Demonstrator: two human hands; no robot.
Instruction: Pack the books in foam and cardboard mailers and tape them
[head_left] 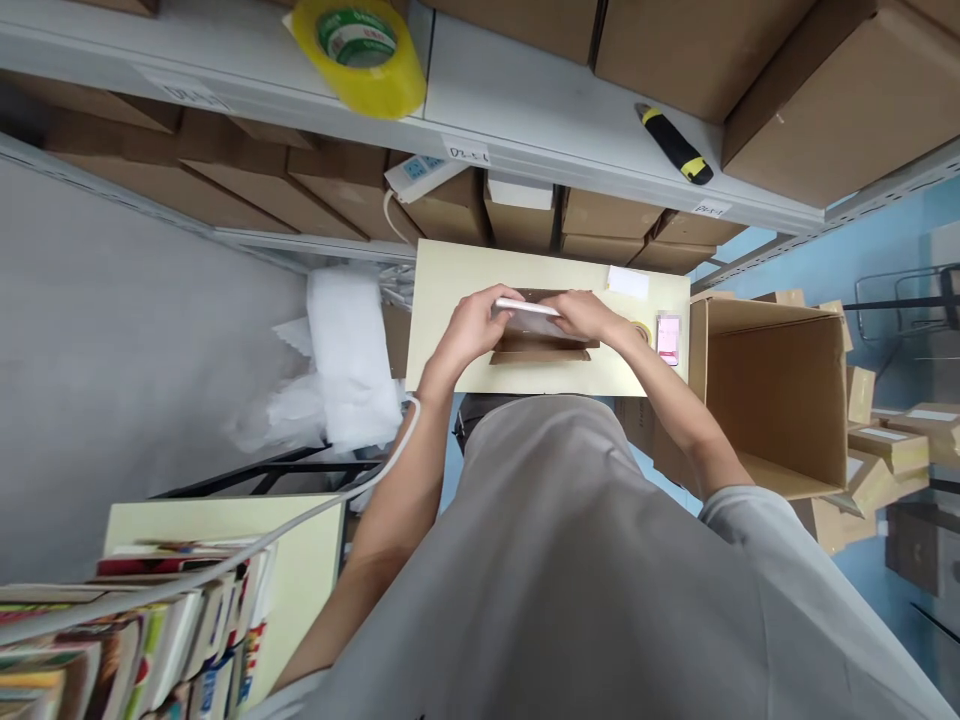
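A thin white flat item, whose kind I cannot make out, is tilted on edge over an open cardboard box. My left hand grips its left end, thumb and fingers closed on it. At its right end, my right hand has its fingers curled down on the item, by the box's far side. The box stands on a pale yellow table, with a flap folded out toward me. The box's inside is mostly hidden by the item and my hands.
On the table's right lie a phone, a tape roll and a white paper slip. A large open carton stands to the right, bubble wrap to the left. The shelf ahead holds yellow tape and a utility knife.
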